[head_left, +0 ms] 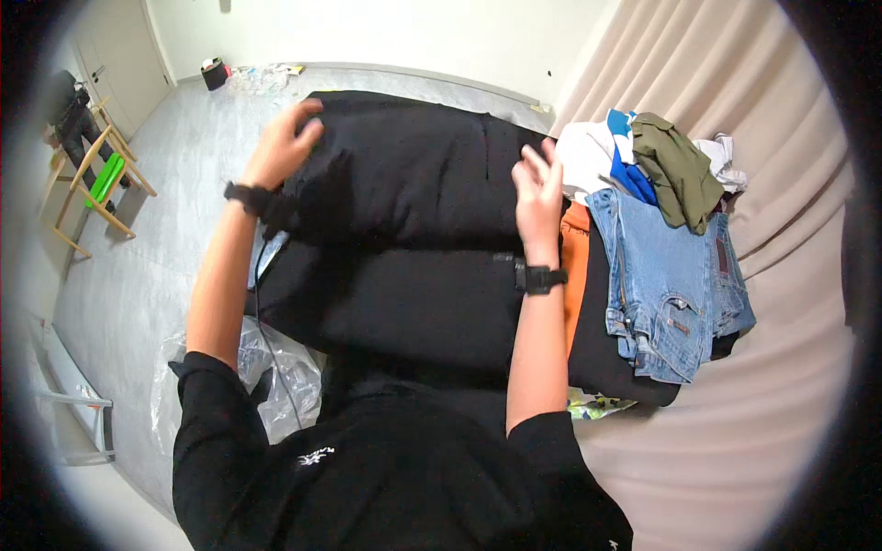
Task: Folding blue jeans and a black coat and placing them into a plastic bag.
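Note:
A black garment [404, 174] lies spread in front of me, its far part a broad flat band with a few creases. My left hand [285, 145] is over its left far corner, thumb and fingers apart, with nothing seen between them. By the garment's right edge my right hand [538, 193] is raised with its fingers spread, and it holds nothing. Both hands are slightly blurred, so whether they touch the cloth I cannot tell. More black cloth [395, 298] stretches nearer to me, below a fold line. A small pale label shows beside my right wrist.
To the right lie folded blue jeans [666, 275] and a pile with an olive garment [678, 170] and white and blue clothes. An orange strip of cloth [576, 266] shows beside my right forearm. A clear plastic bag [276, 367] sits at lower left. Another person [78, 115] stands near a wooden chair [108, 179].

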Available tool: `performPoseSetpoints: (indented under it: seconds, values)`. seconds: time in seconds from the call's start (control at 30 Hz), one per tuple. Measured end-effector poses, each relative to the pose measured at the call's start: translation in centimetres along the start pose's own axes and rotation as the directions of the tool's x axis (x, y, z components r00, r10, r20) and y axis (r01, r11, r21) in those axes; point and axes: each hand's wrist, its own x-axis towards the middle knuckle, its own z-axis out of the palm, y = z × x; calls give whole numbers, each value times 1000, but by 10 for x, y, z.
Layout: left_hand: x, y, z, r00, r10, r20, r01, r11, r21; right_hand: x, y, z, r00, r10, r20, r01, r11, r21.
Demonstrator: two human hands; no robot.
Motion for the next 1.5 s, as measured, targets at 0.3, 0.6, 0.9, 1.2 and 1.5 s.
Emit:
performPoseSetpoints:
  seconds: [0.3, 0.6, 0.9, 1.2, 1.5]
  values:
    - [-53, 25, 44, 756, -251, 605, 29, 936, 352, -36, 37, -43, 958, 256, -131, -247, 501, -829]
    - [-48, 64, 86, 769, 117, 629, -196, 979, 58, -27, 25, -25, 895, 423, -139, -338, 440, -832]
    - [-67, 56, 106, 735, 109, 670, -231, 968, 96, 14, 54, -15, 920, 389, -40, -276, 574, -771]
    - [-101, 86, 85, 773, 95, 627, -213, 970, 115, 0, -58, 153, 539, -323, 778, 541, 841, -25]
    - [-92, 88, 18, 918, 125, 375, -54, 979, -195, 13, -1, 104, 770, 93, 631, 94, 962, -258]
